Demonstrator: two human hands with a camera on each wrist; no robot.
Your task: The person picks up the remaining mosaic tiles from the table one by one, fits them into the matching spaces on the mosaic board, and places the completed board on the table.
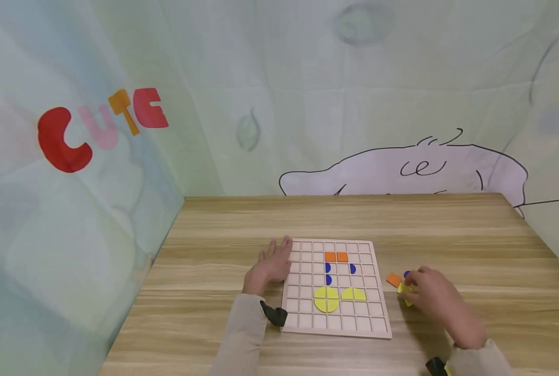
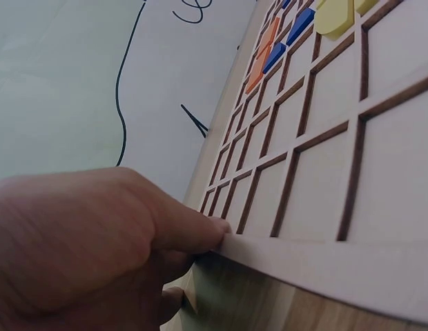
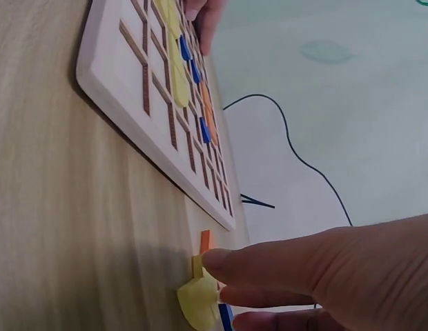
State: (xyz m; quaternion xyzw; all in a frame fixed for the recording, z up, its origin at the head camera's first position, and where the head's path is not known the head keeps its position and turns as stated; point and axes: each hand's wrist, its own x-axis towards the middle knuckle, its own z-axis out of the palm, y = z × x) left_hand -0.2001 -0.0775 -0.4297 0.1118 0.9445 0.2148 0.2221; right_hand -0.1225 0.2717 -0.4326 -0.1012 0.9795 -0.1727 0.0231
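A pale wooden grid board [image 1: 305, 308] lies on the table, with two orange squares [image 1: 330, 257], several blue half-discs [image 1: 352, 268], a yellow circle [image 1: 326, 300] of quarter pieces and a yellow half-circle [image 1: 353, 294] in its cells. My left hand [image 1: 272, 265] rests at the board's left edge, fingers spread; one digit touches the rim in the left wrist view. Right of the board, my right hand [image 1: 432, 292] reaches over loose yellow pieces [image 3: 200, 303], thumb and fingers apart around them. An orange square [image 1: 394, 280] and a blue piece [image 1: 407, 273] lie beside them, partly covered.
The wooden table [image 1: 204, 250] reaches back to a printed cloth backdrop [image 1: 242, 104] with a cartoon figure. Colourful letters [image 1: 68, 141] hang on the left side cloth. A dark strap [image 1: 275, 314] is on the left wrist.
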